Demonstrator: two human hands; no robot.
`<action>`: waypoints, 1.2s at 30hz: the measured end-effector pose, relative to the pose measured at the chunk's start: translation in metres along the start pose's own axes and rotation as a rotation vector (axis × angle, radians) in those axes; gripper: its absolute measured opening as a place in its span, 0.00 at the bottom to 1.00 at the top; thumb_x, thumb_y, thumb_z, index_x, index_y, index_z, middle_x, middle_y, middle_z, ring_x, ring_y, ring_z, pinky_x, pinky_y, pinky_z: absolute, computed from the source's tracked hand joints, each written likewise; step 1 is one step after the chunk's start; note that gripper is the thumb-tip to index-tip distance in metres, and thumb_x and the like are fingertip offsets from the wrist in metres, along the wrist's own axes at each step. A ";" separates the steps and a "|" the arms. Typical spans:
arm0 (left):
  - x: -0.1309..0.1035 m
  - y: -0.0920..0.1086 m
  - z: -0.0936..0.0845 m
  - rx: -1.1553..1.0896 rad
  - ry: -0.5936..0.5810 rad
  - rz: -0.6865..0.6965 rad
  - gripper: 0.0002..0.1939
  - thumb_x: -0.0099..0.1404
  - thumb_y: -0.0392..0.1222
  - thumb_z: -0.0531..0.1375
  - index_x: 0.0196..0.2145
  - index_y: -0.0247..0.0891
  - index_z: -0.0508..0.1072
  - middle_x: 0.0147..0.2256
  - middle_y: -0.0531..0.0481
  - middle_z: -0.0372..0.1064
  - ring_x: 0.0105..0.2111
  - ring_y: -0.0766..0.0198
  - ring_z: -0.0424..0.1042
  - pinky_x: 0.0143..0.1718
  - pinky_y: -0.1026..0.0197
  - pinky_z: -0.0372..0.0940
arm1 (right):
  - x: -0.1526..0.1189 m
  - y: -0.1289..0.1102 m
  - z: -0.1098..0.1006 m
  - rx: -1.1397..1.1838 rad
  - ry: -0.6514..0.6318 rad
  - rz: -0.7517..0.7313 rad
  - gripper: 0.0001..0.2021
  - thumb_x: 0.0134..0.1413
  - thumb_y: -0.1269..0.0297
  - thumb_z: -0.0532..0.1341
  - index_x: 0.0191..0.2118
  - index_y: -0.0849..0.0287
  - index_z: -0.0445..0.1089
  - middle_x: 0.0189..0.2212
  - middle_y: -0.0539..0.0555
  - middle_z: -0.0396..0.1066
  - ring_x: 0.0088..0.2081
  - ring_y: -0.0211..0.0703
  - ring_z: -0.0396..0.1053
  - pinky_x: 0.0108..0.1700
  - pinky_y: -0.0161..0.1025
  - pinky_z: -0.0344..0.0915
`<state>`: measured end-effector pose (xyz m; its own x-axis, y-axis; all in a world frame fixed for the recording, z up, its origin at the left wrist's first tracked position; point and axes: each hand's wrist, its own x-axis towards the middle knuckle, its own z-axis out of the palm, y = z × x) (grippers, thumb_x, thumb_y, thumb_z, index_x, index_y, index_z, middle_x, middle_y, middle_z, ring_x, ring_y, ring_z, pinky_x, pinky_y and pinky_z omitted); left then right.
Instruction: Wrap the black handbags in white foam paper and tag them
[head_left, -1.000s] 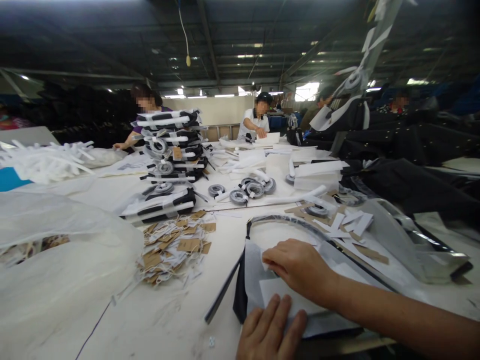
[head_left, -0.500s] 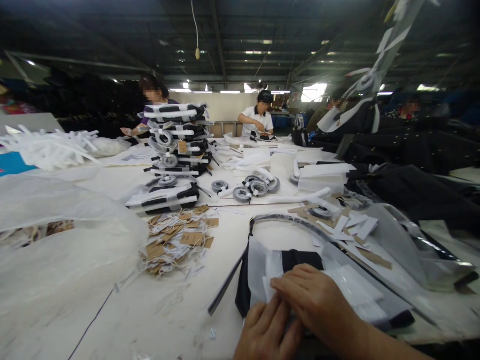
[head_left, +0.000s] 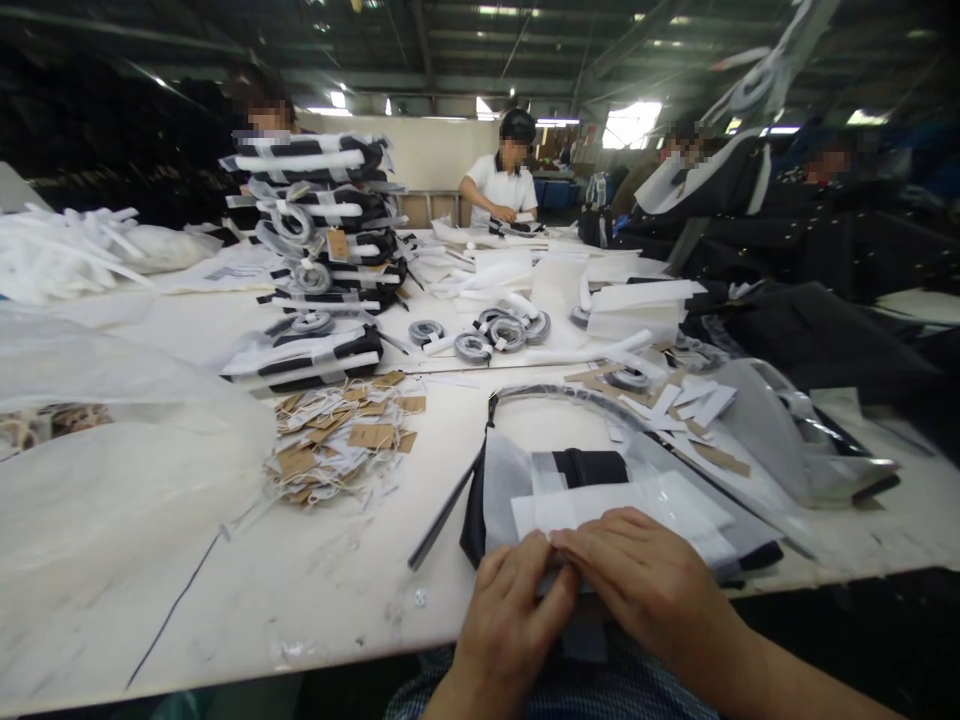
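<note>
A black bag (head_left: 474,510) lies at the table's near edge, partly covered by translucent white wrapping (head_left: 501,480). Its strap (head_left: 577,398), sleeved in clear plastic, arches behind it. Across the bag's front is a folded white sheet (head_left: 536,510). My left hand (head_left: 514,605) pinches the near edge of this white sheet, thumb against fingers. Close beside it, my right hand (head_left: 637,570) is closed over the same edge with its fingers bent. The exact layers between my fingertips are hidden.
Left of the bag lies a heap of brown and white tags (head_left: 337,440). Behind it rises a stack of wrapped black bags (head_left: 322,250). Several grey coils (head_left: 506,333) sit mid-table. A clear plastic-covered piece (head_left: 795,430) lies right. A co-worker (head_left: 499,180) works across the table.
The view has tilted down, and more of the table's near edge shows. The white sheet now spreads flatter across the bag's front. Both hands have come to the bag's near edge.
</note>
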<state>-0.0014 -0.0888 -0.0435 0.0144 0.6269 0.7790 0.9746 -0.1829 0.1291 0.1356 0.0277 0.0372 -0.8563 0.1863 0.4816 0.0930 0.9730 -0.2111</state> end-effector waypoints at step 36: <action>-0.004 -0.012 0.001 0.040 0.024 0.115 0.19 0.77 0.35 0.47 0.52 0.43 0.76 0.51 0.51 0.77 0.54 0.65 0.72 0.59 0.60 0.58 | 0.042 0.098 0.015 -0.033 -0.577 0.199 0.20 0.69 0.58 0.55 0.60 0.62 0.68 0.58 0.62 0.70 0.64 0.58 0.60 0.65 0.60 0.55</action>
<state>-0.0124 -0.0887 -0.0490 0.1214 0.5851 0.8019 0.9750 -0.2217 0.0141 0.1011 0.1292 0.0243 -0.9570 0.2705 -0.1046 0.2875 0.9323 -0.2193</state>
